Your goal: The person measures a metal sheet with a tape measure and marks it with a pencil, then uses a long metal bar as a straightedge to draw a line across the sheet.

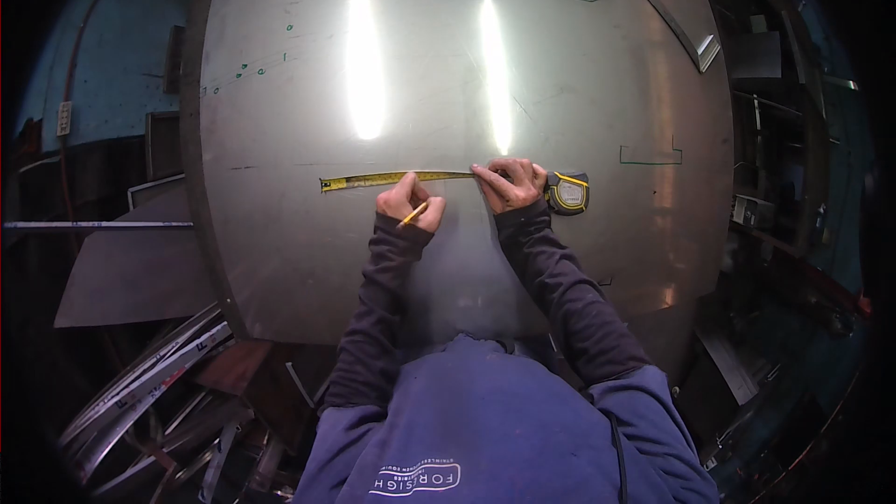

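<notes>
Blue sweatshirt below the tape measure, left fingers pinching a pencil by it, right fingers bunched together on its blade.

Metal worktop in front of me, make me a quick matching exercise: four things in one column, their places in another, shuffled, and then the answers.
Things
1. Pencil
2. Tape measure case
3. Green outline
4. Long angled metal piece

Places
A. Drawn on the metal worktop, toward its right side
B. Lying near the far right edge, away from both hands
C. Held in the left hand
D. Just to the right of the right hand

Right pairs: 1-C, 2-D, 3-A, 4-B
</notes>
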`<state>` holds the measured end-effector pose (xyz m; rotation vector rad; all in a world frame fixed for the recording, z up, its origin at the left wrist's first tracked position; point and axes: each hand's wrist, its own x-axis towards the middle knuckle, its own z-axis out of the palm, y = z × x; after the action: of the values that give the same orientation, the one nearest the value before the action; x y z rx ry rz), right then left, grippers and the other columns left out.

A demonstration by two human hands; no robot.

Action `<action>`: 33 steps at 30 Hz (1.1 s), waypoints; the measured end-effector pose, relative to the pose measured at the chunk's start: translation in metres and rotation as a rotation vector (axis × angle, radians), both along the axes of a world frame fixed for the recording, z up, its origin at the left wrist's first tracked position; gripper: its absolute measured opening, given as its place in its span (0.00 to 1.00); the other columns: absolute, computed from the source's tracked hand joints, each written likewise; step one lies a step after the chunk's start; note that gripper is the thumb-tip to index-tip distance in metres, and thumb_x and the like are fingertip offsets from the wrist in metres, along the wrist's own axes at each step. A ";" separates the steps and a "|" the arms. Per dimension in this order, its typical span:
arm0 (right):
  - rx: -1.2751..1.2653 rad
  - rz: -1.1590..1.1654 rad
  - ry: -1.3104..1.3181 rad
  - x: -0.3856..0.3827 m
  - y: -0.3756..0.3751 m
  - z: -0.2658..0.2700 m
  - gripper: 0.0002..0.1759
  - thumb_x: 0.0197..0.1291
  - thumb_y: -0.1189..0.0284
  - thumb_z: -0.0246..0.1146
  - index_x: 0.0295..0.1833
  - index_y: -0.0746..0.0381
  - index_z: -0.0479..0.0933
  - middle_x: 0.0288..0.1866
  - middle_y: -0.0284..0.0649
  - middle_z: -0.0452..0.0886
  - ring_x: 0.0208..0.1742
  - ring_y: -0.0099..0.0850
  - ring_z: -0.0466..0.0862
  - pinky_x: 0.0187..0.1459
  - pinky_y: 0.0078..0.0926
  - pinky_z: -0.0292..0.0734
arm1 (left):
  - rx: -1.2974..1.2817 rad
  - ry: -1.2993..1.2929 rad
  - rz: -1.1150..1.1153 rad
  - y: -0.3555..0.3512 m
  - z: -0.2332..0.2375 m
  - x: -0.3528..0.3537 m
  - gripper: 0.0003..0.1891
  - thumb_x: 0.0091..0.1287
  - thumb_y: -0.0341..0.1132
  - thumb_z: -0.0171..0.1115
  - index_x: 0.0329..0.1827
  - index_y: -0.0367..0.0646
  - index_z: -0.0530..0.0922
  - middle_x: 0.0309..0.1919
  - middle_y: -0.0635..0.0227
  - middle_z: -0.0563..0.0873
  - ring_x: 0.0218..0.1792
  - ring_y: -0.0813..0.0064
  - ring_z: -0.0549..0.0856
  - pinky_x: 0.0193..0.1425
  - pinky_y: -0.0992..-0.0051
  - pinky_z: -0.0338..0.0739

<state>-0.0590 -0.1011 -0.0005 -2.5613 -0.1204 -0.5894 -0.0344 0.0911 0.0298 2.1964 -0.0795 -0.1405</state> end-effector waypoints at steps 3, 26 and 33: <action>0.002 -0.006 -0.006 0.002 0.001 0.001 0.14 0.42 0.69 0.72 0.38 0.44 0.84 0.34 0.21 0.77 0.39 0.22 0.75 0.47 0.28 0.60 | -0.062 -0.146 0.068 -0.004 -0.001 -0.003 0.09 0.50 0.29 0.64 0.26 0.39 0.70 0.15 0.63 0.78 0.16 0.74 0.80 0.24 0.76 0.73; 0.003 -0.004 -0.001 0.001 0.000 -0.003 0.13 0.43 0.68 0.72 0.38 0.43 0.84 0.34 0.20 0.78 0.39 0.22 0.75 0.49 0.28 0.60 | -0.106 -0.186 0.037 0.011 -0.015 -0.004 0.09 0.49 0.27 0.65 0.26 0.38 0.71 0.21 0.61 0.77 0.20 0.68 0.80 0.27 0.74 0.75; -0.001 -0.006 -0.005 0.001 0.000 -0.005 0.13 0.42 0.68 0.72 0.38 0.43 0.84 0.35 0.20 0.78 0.39 0.23 0.76 0.49 0.29 0.61 | -0.066 -0.238 0.033 0.009 -0.013 -0.004 0.09 0.50 0.28 0.65 0.27 0.39 0.72 0.21 0.60 0.80 0.21 0.66 0.83 0.29 0.73 0.78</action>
<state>-0.0581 -0.1007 -0.0059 -2.5624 -0.1153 -0.5984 -0.0385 0.1004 0.0164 2.1383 -0.1781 0.1403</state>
